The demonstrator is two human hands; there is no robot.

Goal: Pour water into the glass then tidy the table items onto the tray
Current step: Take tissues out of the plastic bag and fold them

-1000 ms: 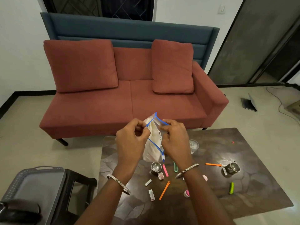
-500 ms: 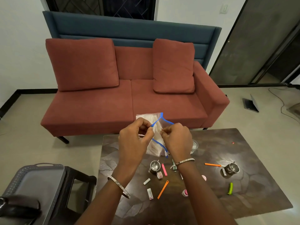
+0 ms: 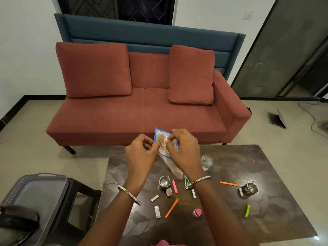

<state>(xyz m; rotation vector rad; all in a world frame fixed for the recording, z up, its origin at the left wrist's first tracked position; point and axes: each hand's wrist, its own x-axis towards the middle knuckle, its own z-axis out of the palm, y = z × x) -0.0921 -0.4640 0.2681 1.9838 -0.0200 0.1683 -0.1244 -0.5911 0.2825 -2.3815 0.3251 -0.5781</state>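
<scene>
Tidying stage, by the look of it, with a clear zip bag (image 3: 166, 148) held up over the far edge of the table (image 3: 266, 201). Left hand (image 3: 140, 155) and right hand (image 3: 184, 151) both pinched shut on the blue-edged mouth of the bag, thumb against forefinger on each side, remaining fingers curled in. Probably pressing or working the seal, though hard to say whether opening or closing from this angle. Something pale and brownish inside; contents not clear enough to name.

Glass (image 3: 206, 161) upright on the table just right of the right wrist, apparently with some water in it already. Scattered below: two small steel cups (image 3: 164, 181) (image 3: 250, 188), orange clips (image 3: 171, 208), a pink clip (image 3: 174, 186), a green clip (image 3: 246, 210), small packets (image 3: 157, 211).

Tray (image 3: 35, 190) well apart, on a dark stool (image 3: 78, 192) left of the table, nothing from the table on it yet.

Next move likely calls for finishing with the seal, then carrying the bag leftward to the tray without tipping it.
</scene>
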